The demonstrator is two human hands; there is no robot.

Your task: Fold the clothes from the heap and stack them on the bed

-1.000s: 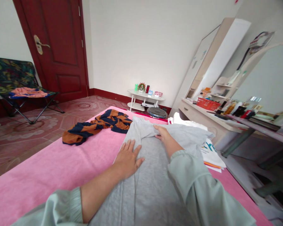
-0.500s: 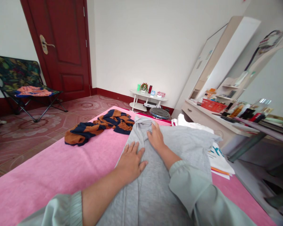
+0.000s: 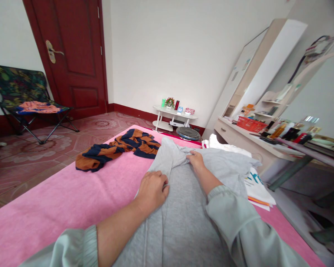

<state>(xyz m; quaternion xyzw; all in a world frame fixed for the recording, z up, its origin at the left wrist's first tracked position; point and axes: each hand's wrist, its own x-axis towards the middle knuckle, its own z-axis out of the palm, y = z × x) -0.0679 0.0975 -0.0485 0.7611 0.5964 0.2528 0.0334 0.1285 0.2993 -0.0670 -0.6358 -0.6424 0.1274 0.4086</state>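
Observation:
A grey T-shirt (image 3: 186,207) lies spread on the pink bed cover, its left side folded inward in a long strip. My left hand (image 3: 153,189) rests on that folded strip with its fingers curled down into the cloth; the fingertips are partly hidden. Farther up, my right hand (image 3: 197,161) pinches a bunched part of the shirt near its far end. To the right of it a sleeve stretches out flat. Beside the shirt's far left end lies a crumpled brown and navy striped garment (image 3: 122,144).
White folded clothes (image 3: 260,189) lie along the right side of the pink bed cover (image 3: 72,207). A dressing table with a red basket (image 3: 252,124) and bottles stands to the right. At the left is a folding chair (image 3: 19,89) with clothing on it; a low white stand (image 3: 174,115) is at the back.
My right hand has moved slightly right, pulling the bunched cloth with it. My left hand's fingers, spread flat before, are now curled. The shirt's far left part lies smoother.

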